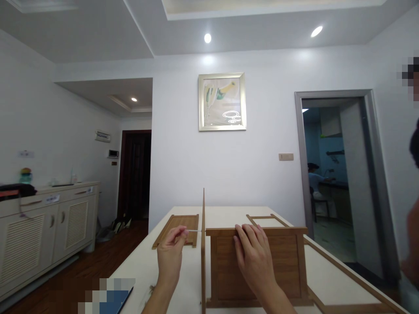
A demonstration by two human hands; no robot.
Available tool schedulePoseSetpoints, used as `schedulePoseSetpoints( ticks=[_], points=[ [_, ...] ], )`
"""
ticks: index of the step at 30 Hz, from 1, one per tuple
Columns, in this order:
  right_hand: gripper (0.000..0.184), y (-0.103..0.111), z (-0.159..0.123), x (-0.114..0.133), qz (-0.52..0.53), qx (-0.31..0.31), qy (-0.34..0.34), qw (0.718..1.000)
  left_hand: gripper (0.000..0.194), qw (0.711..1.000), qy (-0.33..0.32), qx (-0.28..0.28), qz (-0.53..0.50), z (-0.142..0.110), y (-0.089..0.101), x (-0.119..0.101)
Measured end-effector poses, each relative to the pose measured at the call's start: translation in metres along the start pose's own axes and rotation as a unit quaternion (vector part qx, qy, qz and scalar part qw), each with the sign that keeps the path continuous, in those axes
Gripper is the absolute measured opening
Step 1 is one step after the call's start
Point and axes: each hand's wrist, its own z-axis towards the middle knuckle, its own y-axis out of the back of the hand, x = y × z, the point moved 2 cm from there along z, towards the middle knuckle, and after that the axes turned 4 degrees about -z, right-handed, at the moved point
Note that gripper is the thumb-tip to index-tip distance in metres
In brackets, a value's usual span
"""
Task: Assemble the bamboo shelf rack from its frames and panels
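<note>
My left hand (172, 248) is closed in a pinch on a thin silver rod (194, 230), which looks like a hex key. Its far end meets an upright wooden board (203, 257) seen nearly edge-on. My right hand (254, 250) grips the top rail of a framed brown wooden panel (225, 270), fingers bent over the edge. That panel stands upright to the right of the board, its upper left corner close to where the rod points. The joint between the two is too small to make out.
On the white table (183, 288) lie a flat wooden panel (178, 224) at back left and open wooden frames (343, 257) at right. A dark-screened device (118, 301) is at the near left. A person (414, 218) is partly visible at the right edge, another (316, 181) beyond the doorway.
</note>
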Motion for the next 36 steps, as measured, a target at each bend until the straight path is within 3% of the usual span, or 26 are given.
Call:
schedulePoseSetpoints(
  ticks=[6, 16, 23, 29, 36],
  points=[
    [0.028, 0.0, -0.001, 0.001, 0.0, 0.001, -0.002, 1.0, 0.043, 0.984, 0.111, 0.003, -0.138, -0.002, -0.005, 0.0],
    [0.029, -0.003, -0.003, -0.002, 0.0, 0.004, -0.004, 1.0, 0.053, 0.981, 0.112, 0.035, -0.155, -0.002, 0.004, 0.0],
    [0.031, -0.003, -0.003, -0.002, -0.003, 0.007, 0.0, 1.0, 0.034, 0.998, 0.022, 0.041, -0.042, 0.004, 0.001, 0.008],
    [0.034, 0.001, -0.003, -0.001, -0.005, 0.014, 0.008, 1.0, 0.021, 0.98, -0.141, 0.063, 0.126, -0.002, -0.002, -0.003],
    [0.038, 0.001, -0.002, -0.001, -0.007, 0.019, 0.012, 1.0, 0.017, 0.985, -0.144, 0.025, 0.093, -0.005, -0.007, -0.006]
  ],
)
